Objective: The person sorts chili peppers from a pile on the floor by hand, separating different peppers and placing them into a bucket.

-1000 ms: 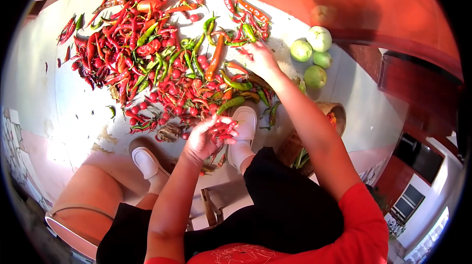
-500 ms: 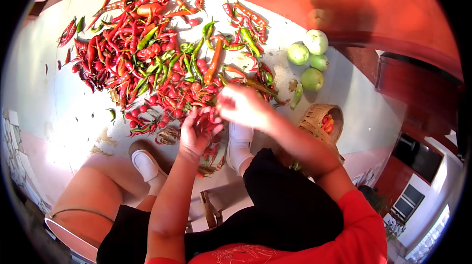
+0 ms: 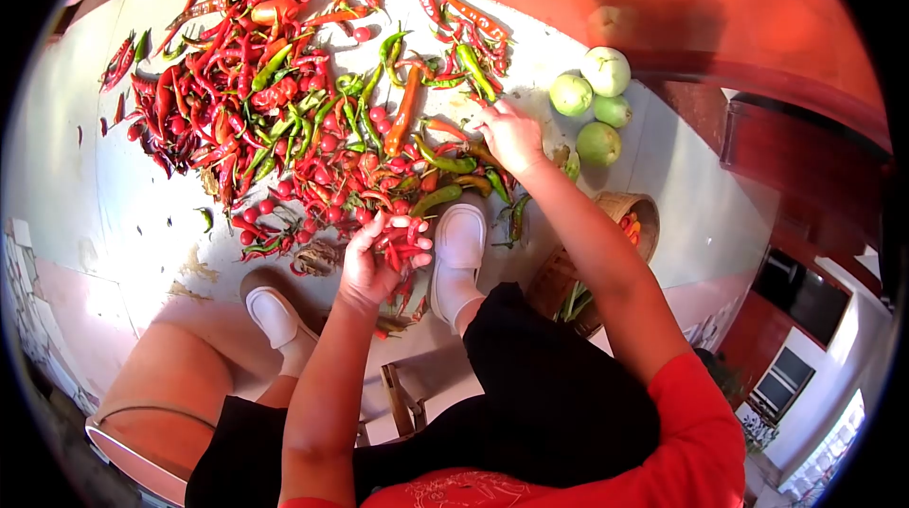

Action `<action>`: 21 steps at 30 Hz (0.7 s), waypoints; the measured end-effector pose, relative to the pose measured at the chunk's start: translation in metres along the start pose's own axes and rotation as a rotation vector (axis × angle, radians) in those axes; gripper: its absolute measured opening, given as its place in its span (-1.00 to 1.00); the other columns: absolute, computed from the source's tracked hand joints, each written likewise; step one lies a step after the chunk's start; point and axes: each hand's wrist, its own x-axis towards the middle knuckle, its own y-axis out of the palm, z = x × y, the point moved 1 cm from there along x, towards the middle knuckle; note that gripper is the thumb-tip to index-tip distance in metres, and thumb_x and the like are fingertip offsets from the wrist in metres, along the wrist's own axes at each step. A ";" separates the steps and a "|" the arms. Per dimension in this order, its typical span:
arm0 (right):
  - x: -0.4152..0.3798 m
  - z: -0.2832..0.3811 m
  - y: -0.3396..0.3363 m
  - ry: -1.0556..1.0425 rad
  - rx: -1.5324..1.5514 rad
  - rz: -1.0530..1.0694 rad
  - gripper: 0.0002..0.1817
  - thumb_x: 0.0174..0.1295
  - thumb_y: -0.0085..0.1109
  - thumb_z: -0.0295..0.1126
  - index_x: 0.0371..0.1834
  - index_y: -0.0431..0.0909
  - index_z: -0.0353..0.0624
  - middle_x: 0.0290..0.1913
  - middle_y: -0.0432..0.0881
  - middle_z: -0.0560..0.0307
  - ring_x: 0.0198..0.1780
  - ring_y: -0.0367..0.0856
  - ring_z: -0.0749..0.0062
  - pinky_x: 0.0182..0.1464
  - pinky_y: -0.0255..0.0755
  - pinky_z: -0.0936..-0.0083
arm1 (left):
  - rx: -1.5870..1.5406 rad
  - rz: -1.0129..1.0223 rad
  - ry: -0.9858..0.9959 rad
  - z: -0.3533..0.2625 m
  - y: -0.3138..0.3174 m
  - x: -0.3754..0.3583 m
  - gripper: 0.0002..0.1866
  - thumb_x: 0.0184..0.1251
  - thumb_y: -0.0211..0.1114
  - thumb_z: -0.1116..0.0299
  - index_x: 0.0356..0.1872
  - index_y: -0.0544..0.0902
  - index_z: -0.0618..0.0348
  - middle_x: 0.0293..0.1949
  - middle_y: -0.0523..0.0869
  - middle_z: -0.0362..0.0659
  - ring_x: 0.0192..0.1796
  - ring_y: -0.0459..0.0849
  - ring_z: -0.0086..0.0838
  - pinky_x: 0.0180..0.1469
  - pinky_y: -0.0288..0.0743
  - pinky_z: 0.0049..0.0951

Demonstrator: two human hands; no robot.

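Observation:
A big heap of red chili peppers (image 3: 227,63), mixed with green ones and small round red ones, spreads over the pale floor. My left hand (image 3: 369,267), palm up near the heap's lower edge, has its fingers curled around several small red peppers (image 3: 402,245). My right hand (image 3: 513,137) is stretched out farther forward, at the right side of the heap, beside a long green pepper (image 3: 476,71). Its fingertips are bent together; whatever they pinch is too small to make out. A large orange-red pepper (image 3: 404,112) lies between the hands and the heap's middle.
Several round pale green vegetables (image 3: 598,143) sit at the right. A wicker basket (image 3: 647,224) with orange-red peppers stands nearer, by my right forearm. My white shoes (image 3: 461,235) flank the lower heap. An orange-brown tub (image 3: 175,375) is at the lower left.
My right hand has moved away from my left hand, forward and to the right. Green peppers and the shoe near the heap's lower right are now uncovered. My left hand still holds red peppers.

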 end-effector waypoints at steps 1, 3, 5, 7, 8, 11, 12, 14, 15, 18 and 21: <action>0.001 0.002 0.002 -0.024 -0.122 0.050 -0.85 0.12 0.09 -0.34 -0.24 0.54 -0.03 -0.27 0.56 0.11 -0.28 0.63 0.21 -0.31 0.53 0.30 | -0.001 0.005 -0.008 0.000 0.001 0.000 -0.60 0.32 0.13 0.04 -0.17 0.64 0.21 -0.11 0.65 0.09 -0.16 0.67 -0.02 -0.19 0.62 -0.03; 0.000 0.001 0.004 -0.131 -0.237 0.087 -0.86 0.15 0.01 -0.39 -0.26 0.49 -0.13 -0.28 0.53 0.07 -0.27 0.64 0.23 -0.31 0.55 0.35 | 0.001 -0.001 -0.025 0.000 0.001 -0.006 -0.60 0.32 0.12 0.04 -0.16 0.64 0.21 -0.11 0.65 0.10 -0.16 0.67 -0.03 -0.19 0.62 -0.04; 0.000 -0.005 0.002 -0.218 -0.233 0.088 -0.86 0.15 -0.01 -0.40 -0.25 0.48 -0.13 -0.27 0.53 0.07 -0.26 0.64 0.24 -0.30 0.55 0.34 | 0.013 0.034 -0.031 -0.001 0.004 -0.008 -0.58 0.32 0.12 0.03 -0.14 0.63 0.24 -0.12 0.66 0.07 -0.14 0.67 -0.08 -0.12 0.60 -0.09; 0.003 -0.012 0.003 -0.315 -0.233 0.108 -0.83 0.14 0.01 -0.40 -0.20 0.45 -0.12 -0.25 0.52 0.06 -0.27 0.63 0.20 -0.28 0.55 0.31 | 0.017 0.040 -0.021 -0.001 0.000 -0.007 -0.58 0.32 0.13 0.03 -0.14 0.64 0.23 -0.11 0.66 0.07 -0.14 0.66 -0.09 -0.12 0.59 -0.09; 0.003 -0.017 0.002 -0.318 -0.234 0.110 -0.83 0.14 0.01 -0.40 -0.20 0.45 -0.12 -0.25 0.52 0.06 -0.27 0.63 0.20 -0.28 0.55 0.31 | 0.021 0.043 -0.009 0.000 -0.002 -0.007 -0.58 0.31 0.14 0.03 -0.14 0.64 0.23 -0.09 0.65 0.07 -0.14 0.66 -0.09 -0.11 0.59 -0.09; 0.011 -0.019 -0.013 -0.207 0.046 -0.018 -0.80 0.09 0.10 -0.38 -0.18 0.48 -0.03 -0.29 0.52 0.06 -0.35 0.62 0.16 -0.33 0.53 0.26 | 0.011 -0.014 -0.020 0.004 -0.004 -0.007 -0.59 0.32 0.12 0.04 -0.17 0.64 0.21 -0.10 0.65 0.11 -0.15 0.67 -0.04 -0.18 0.62 -0.05; 0.012 -0.021 -0.017 -0.173 0.131 -0.121 -0.78 0.08 0.13 -0.47 -0.17 0.50 -0.04 -0.29 0.55 0.08 -0.41 0.63 0.26 -0.38 0.53 0.35 | 0.011 -0.017 -0.021 0.004 -0.004 -0.007 -0.59 0.32 0.12 0.04 -0.17 0.64 0.21 -0.10 0.65 0.11 -0.15 0.67 -0.04 -0.18 0.62 -0.05; 0.009 -0.022 -0.022 0.009 0.540 -0.264 -0.75 0.08 0.14 -0.57 -0.15 0.51 -0.09 -0.29 0.57 0.11 -0.45 0.62 0.40 -0.42 0.51 0.50 | 0.003 -0.013 -0.035 0.004 -0.001 -0.005 -0.59 0.33 0.12 0.04 -0.16 0.63 0.23 -0.10 0.65 0.10 -0.15 0.67 -0.05 -0.17 0.62 -0.05; 0.003 -0.015 -0.034 0.084 0.655 -0.288 -0.73 0.11 0.06 -0.66 -0.12 0.50 -0.18 -0.26 0.58 0.14 -0.40 0.61 0.52 -0.36 0.49 0.61 | -0.011 0.017 -0.024 0.004 0.001 -0.004 -0.58 0.34 0.11 0.04 -0.13 0.61 0.24 -0.09 0.65 0.09 -0.13 0.67 -0.06 -0.15 0.62 -0.06; -0.026 0.039 -0.073 0.062 1.317 0.063 -0.77 0.15 0.03 -0.71 -0.13 0.49 -0.29 -0.29 0.58 0.14 -0.31 0.64 0.49 -0.22 0.51 0.58 | -0.018 -0.050 0.010 0.004 0.005 0.007 -0.57 0.33 0.11 0.03 -0.12 0.60 0.24 -0.09 0.65 0.06 -0.11 0.66 -0.09 -0.13 0.61 -0.08; -0.057 0.114 -0.082 -0.002 1.159 0.247 -0.82 0.11 0.19 -0.61 -0.20 0.56 -0.25 -0.35 0.58 0.18 -0.31 0.63 0.54 -0.28 0.50 0.56 | -0.005 -0.139 0.017 0.008 0.008 0.016 -0.59 0.34 0.11 0.03 -0.12 0.61 0.21 -0.08 0.66 0.01 -0.12 0.67 -0.15 -0.11 0.60 -0.09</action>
